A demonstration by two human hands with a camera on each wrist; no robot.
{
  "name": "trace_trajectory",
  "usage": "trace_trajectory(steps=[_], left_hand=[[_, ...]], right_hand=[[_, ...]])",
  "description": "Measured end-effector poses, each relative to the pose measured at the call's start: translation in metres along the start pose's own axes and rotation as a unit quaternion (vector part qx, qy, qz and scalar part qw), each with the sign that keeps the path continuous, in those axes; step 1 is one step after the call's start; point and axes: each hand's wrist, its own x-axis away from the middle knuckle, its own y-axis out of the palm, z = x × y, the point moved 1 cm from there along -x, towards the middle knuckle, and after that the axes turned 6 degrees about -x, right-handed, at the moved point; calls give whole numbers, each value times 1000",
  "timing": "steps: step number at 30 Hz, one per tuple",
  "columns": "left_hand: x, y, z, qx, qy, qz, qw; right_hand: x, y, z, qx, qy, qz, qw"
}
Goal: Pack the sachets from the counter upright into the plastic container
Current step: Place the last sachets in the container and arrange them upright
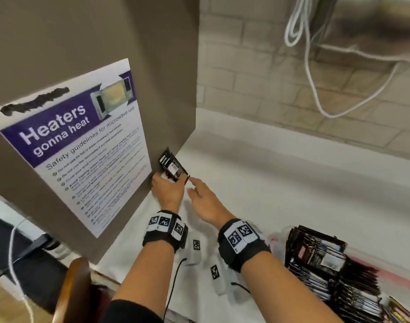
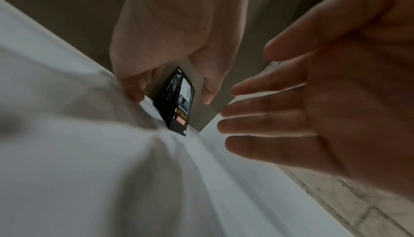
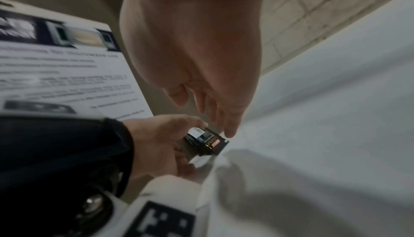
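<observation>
- The left hand reaches to a small bunch of black foil sachets standing on edge against the grey-brown panel, on the white cloth-covered counter. In the right wrist view its curled fingers and thumb lie at either side of the bunch; whether they actually clamp it I cannot tell.
- The right hand is spread, fingers straight and slightly apart, holding nothing; its index fingertip comes just beside the bunch's right edge.
- The left wrist view shows the bunch from below, between thumb and fingers with a visible gap at each side, and the right hand's open palm.
- Only the head view shows the clear plastic container at the lower right, already crowded with upright black sachets, well apart from both hands.
- It also shows a purple-and-white microwave safety poster on the panel.
</observation>
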Motion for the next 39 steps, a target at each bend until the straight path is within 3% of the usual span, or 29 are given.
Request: trace_trajectory(steps=[4, 7, 11, 16, 23, 30, 35, 39], left_hand=[[-14, 9, -1, 67, -9, -5, 998], [-23, 15, -3, 94, -20, -17, 995], [-31, 20, -1, 83, -29, -15, 996], [-39, 28, 7, 35, -27, -7, 999], [-55, 29, 3, 15, -2, -82, 997], [-51, 17, 13, 73, 28, -228, 971], [-38, 11, 37, 107, 68, -294, 947], [-23, 13, 54, 122, 93, -299, 942]], right_hand=[[-31, 1, 10, -28, 9, -8, 1000], [-48, 2, 20, 20, -4, -21, 1000], [-61, 2, 35, 116, 0, -49, 992], [-79, -10, 39, 142, -4, -12, 990], [-102, -14, 52, 177, -4, -12, 984], [-95, -8, 58, 81, -9, 60, 995], [-90, -20, 38, 49, -34, 125, 990], [-80, -36, 25, -66, -50, 122, 989]])
